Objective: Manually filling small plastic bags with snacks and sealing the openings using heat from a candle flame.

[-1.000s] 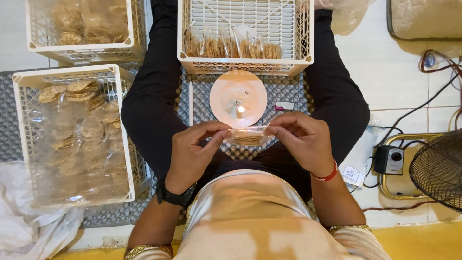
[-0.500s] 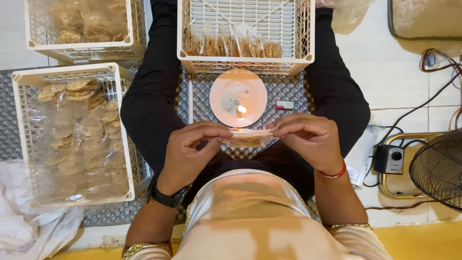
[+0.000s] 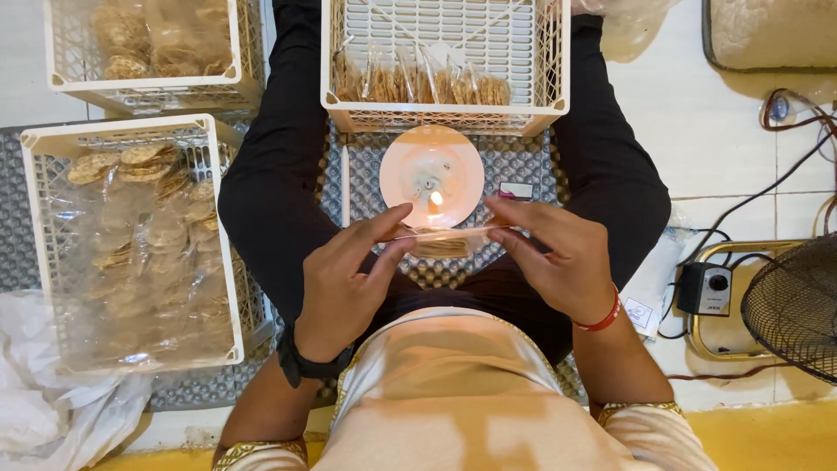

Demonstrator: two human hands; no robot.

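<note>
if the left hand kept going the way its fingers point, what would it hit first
The left hand points up and right across the clear packet of crackers it pinches. Straight on, it would probably meet the candle flame on the pink plate first, though depth is unclear.

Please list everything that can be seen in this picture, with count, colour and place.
Clear packet of crackers: one, tan, held between both hands just below the flame.
Candle flame: one, yellow, on the plate.
Plate: one, pale pink, floor centre.
Crates: three, white; top centre with sealed packets, left and top left with loose crackers.
Plastic bag: one, white, bottom left.
Fan: one, black, right edge.
Switch box: one, black, right.
Left hand: one, black watch.
Right hand: one, red bangle.
</note>
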